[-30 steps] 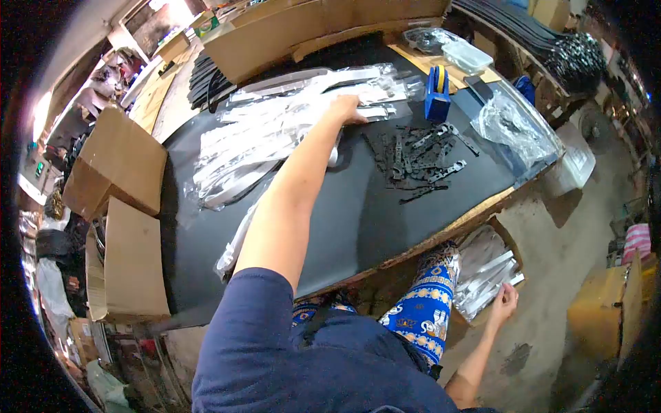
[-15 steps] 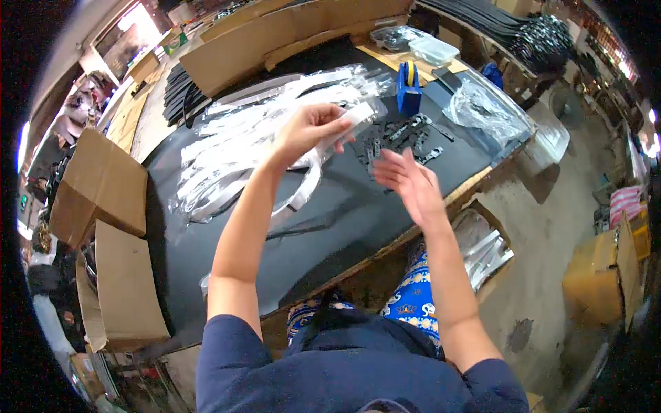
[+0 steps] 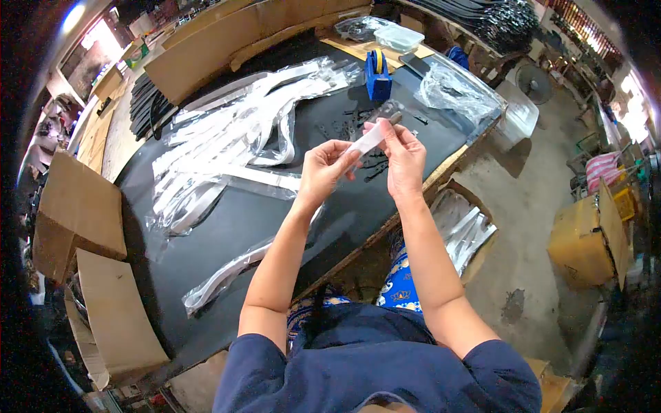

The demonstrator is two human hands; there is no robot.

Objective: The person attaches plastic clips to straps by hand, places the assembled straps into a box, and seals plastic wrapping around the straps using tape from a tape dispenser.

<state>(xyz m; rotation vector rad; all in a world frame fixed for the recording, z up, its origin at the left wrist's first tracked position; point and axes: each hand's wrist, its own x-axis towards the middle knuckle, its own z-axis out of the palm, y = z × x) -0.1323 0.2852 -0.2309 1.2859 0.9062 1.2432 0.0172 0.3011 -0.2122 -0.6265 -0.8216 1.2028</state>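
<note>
My left hand (image 3: 325,171) pinches a white strap (image 3: 367,140) in a clear plastic sleeve. My right hand (image 3: 405,164) is closed on the same strap close to its end, thumb on top, and the plastic sticks out past the fingers. Below my left forearm, a sleeved white length (image 3: 231,270) lies on the table, looped at its far left end; whether it joins the held strap is hidden by the arm. Small black parts (image 3: 337,129) lie scattered beyond my hands, partly covered by them. A pile of sleeved white straps (image 3: 227,138) spreads to the left.
A blue tape dispenser (image 3: 379,77) stands beyond the black parts. Crumpled clear plastic (image 3: 454,91) and a clear container (image 3: 399,38) lie at the back right. Cardboard boxes (image 3: 79,206) stand on the left. An open box of white straps (image 3: 465,230) sits below the table's right edge.
My right hand, open and apart before, has closed on the strap's end. Both hands have come together over the black parts. A strap length has shifted out of the pile towards the table's front.
</note>
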